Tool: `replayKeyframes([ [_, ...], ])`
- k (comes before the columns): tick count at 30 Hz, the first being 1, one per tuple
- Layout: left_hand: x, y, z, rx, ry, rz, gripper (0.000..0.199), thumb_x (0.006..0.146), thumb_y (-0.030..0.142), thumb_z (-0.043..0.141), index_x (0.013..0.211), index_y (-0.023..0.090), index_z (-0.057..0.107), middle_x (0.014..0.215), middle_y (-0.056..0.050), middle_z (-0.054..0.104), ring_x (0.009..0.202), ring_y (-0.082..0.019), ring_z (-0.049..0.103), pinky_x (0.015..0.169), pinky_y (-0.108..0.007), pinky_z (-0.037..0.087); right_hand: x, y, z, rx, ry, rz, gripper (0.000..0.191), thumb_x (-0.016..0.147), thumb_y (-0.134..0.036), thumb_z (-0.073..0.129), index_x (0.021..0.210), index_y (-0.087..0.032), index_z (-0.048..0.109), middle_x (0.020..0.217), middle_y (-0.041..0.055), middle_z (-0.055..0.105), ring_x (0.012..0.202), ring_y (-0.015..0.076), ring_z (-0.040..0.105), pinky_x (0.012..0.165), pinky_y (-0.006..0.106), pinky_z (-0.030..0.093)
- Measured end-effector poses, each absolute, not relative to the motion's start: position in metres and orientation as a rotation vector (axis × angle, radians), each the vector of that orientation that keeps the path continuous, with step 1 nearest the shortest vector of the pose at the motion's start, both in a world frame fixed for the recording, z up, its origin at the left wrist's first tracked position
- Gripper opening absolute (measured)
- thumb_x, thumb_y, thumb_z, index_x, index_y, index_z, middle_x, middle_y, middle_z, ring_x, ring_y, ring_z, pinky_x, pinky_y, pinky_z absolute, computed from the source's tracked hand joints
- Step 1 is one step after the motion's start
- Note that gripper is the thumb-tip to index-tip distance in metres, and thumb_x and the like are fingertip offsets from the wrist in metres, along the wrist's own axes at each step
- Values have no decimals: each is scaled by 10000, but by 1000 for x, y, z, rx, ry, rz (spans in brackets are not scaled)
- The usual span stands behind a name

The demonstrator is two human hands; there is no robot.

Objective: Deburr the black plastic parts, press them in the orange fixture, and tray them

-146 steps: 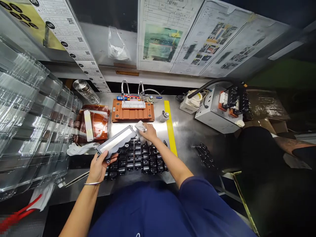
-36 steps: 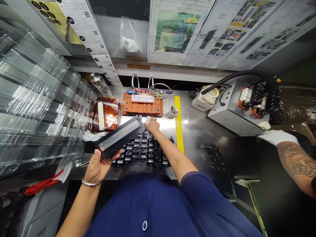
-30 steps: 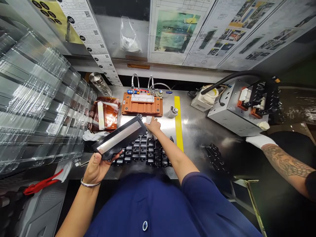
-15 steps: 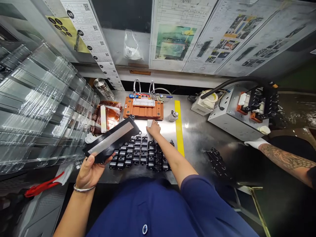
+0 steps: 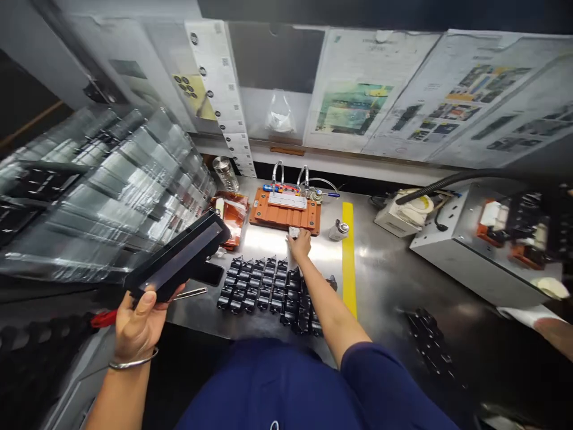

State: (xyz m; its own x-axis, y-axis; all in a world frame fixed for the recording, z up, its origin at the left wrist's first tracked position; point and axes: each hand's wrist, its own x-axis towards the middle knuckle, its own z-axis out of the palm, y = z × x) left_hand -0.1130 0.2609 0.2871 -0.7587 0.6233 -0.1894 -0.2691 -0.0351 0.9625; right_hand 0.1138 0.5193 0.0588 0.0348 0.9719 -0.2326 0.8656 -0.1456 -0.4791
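Observation:
My left hand (image 5: 142, 322) grips the lower end of a long black panel (image 5: 179, 257) with a grey strip along it, held tilted above the left side of the bench. My right hand (image 5: 299, 243) is closed on a small white cloth (image 5: 293, 232), just in front of the orange fixture (image 5: 282, 216). Rows of black plastic parts (image 5: 255, 286) lie on the metal bench below my right hand, some hidden by my forearm. A dark phone-like slab (image 5: 209, 273) and metal tweezers (image 5: 191, 294) lie beside the panel.
Stacked clear trays (image 5: 134, 191) rise at the left. A glass jar (image 5: 225, 173), a small metal-topped bottle (image 5: 339, 230) and yellow tape (image 5: 349, 263) are on the bench. A grey machine (image 5: 470, 239) stands at the right, with another person's gloved hand (image 5: 528, 313) beside it.
The view has swung left. My left hand has carried the panel left, away from the black parts, uncovering the slab and tweezers. My right hand stays near the fixture with the cloth.

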Motion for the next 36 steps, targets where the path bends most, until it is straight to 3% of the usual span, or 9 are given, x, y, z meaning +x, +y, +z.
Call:
replayKeyframes([
  [5,-169,269,353,701,1855,2030,224,716,390,747,896,279,671,1066,11,712,1039,-253,654,841,-447,601,129,515,65,-2008,-1754,810,645,761,-482,594,1277,-116,467,1321,218,456,1194,347,470,933,406,406],
  [8,-233,291,395,1071,2149,2062,313,768,403,695,1029,247,623,1164,-3,677,1082,-259,633,891,-520,554,150,508,65,-1922,-1695,908,626,759,-510,524,1251,-124,493,1293,206,489,1107,321,542,892,387,425],
  [13,-349,356,424,1353,2945,1368,513,810,398,669,1207,110,519,1188,-78,648,1117,-271,596,1005,-496,448,176,484,70,-1881,-1644,1014,676,705,-599,454,1187,-131,528,1245,182,540,929,278,630,811,373,462],
  [18,-426,393,416,1442,3007,855,563,907,396,544,1279,1,394,1366,-166,484,1297,-328,437,1064,-511,362,184,459,84,-1882,-1564,1119,711,608,-677,450,1055,-134,551,1074,175,639,797,272,661,777,391,498],
  [22,-470,397,402,1560,2916,604,469,899,279,518,1288,29,445,1380,-198,474,1276,-355,450,1052,-519,361,171,440,105,-1842,-1522,1121,663,540,-698,500,955,-185,563,889,113,681,699,258,667,696,382,524],
  [27,-518,403,399,1649,2867,244,487,812,130,522,1299,147,534,1463,-161,432,1340,-357,373,1055,-499,349,93,422,154,-1674,-1632,1094,529,586,-650,537,865,-208,615,761,75,702,671,247,674,644,371,544],
  [31,-511,385,407,1734,2666,-65,517,818,101,463,1325,169,537,1494,-146,405,1347,-335,388,1059,-468,337,-14,411,217,-1204,-1992,1031,386,765,-539,529,863,-188,658,819,104,728,723,235,680,632,355,552],
  [34,-481,337,406,1913,2493,167,400,886,271,455,1257,187,581,1357,-114,561,1232,-278,513,1012,-398,388,-99,396,275,-679,-2148,769,246,901,-388,493,899,-198,648,839,90,717,775,200,667,718,343,543],
  [36,-461,295,396,2003,2409,449,345,935,382,388,1075,208,651,1111,-78,681,1031,-226,611,894,-346,452,-153,382,310,-321,-2162,570,241,909,-368,515,1038,-189,611,962,117,698,900,211,648,789,363,530],
])
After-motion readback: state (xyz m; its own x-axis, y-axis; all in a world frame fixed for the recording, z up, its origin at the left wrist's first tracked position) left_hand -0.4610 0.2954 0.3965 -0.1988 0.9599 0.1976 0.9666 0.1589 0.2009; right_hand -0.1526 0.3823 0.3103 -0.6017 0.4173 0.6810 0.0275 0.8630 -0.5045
